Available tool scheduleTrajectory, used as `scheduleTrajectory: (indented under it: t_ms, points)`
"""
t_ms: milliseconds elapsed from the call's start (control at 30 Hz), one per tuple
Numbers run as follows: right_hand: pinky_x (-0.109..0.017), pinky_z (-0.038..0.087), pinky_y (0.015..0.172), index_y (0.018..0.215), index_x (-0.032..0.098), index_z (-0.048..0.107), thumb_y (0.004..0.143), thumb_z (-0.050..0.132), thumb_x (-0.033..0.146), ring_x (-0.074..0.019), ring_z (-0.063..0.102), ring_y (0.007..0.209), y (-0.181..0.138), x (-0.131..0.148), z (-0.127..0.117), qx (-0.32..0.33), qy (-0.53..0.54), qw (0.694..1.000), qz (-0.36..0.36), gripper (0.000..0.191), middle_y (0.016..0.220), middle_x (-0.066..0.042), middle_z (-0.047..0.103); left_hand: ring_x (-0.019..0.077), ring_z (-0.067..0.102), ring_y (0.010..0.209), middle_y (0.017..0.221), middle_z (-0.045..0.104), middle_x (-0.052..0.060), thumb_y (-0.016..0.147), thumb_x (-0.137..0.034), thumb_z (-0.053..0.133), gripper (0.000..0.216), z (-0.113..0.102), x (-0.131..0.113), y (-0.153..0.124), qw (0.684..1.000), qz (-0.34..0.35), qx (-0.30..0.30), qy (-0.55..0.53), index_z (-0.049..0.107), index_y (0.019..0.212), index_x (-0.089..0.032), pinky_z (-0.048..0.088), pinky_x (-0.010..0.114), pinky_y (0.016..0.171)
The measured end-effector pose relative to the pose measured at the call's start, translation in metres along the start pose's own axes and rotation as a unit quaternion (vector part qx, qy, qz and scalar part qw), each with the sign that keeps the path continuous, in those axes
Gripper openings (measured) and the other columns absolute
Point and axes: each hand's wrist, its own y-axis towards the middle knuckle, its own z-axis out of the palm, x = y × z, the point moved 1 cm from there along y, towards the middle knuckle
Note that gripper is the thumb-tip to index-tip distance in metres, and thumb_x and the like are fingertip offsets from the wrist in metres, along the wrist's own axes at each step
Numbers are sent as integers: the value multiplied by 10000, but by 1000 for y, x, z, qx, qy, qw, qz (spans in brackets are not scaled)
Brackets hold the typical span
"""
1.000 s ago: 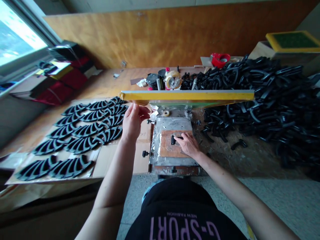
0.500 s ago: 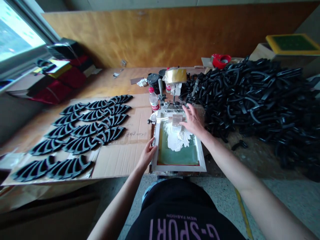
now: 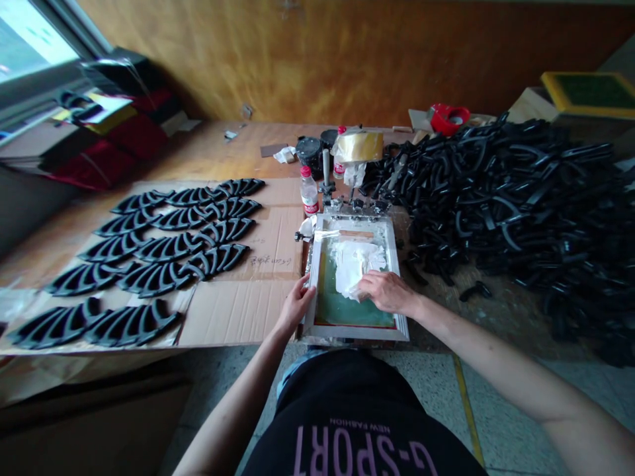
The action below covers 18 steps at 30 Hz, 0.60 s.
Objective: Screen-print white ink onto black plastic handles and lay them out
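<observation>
On the workbench in front of me lies a screen-printing frame with a pale rim and green mesh. Thick white ink is spread over the middle of the mesh. My left hand holds the frame's left rim near its front corner. Low over the mesh, my right hand is closed at the near edge of the ink, on what looks like a white-smeared squeegee, mostly hidden by the fingers. Behind the frame are metal hinge clamps. A brown strip crosses the frame's far part.
Rows of black ribbed, fan-shaped parts lie on cardboard at left. A large heap of black plastic parts rises at right. A red-capped bottle, dark tubs and a red tape dispenser stand behind.
My right hand has come from the frame's far end toward me and closed. The squeegee block has left its far spot. My left hand stays at the left rim; the view has shifted slightly.
</observation>
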Motion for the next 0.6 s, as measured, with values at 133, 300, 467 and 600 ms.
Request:
scheduleTrajectory:
  t_ms: [133, 300, 467, 600]
  points:
    - [-270, 401, 672, 811, 209, 639, 839, 561, 102, -186, 579, 809, 13, -5, 3, -46, -17, 997, 59, 136, 824, -34, 657, 170, 638, 762, 886, 697, 45, 773, -536, 661, 764, 2, -6, -2, 1000, 0, 3, -4, 465, 1414, -169, 486, 257, 655]
    - [-301, 443, 732, 943, 168, 664, 851, 491, 48, -211, 576, 888, -9, 8, 31, -61, -46, 997, 6, 230, 935, -84, 671, 176, 638, 740, 878, 703, 56, 758, -527, 667, 780, 3, -13, -4, 1000, -11, -3, -4, 467, 1407, -143, 480, 259, 628]
    - [-300, 487, 772, 1008, 223, 667, 875, 607, 194, -194, 611, 873, 12, -4, 7, -92, 21, 994, 62, 149, 910, -32, 668, 161, 606, 667, 793, 687, 31, 743, -535, 681, 808, 3, -31, -12, 1000, -17, 4, -8, 455, 1415, -149, 441, 246, 576]
    - [-350, 501, 831, 1330, 277, 551, 813, 722, 293, -218, 624, 940, 56, -43, -42, -181, 18, 969, 169, 545, 1084, -51, 656, 124, 532, 576, 698, 638, -11, 749, -559, 686, 771, -2, -72, -28, 1000, 7, 4, -12, 490, 1404, -203, 365, 221, 510]
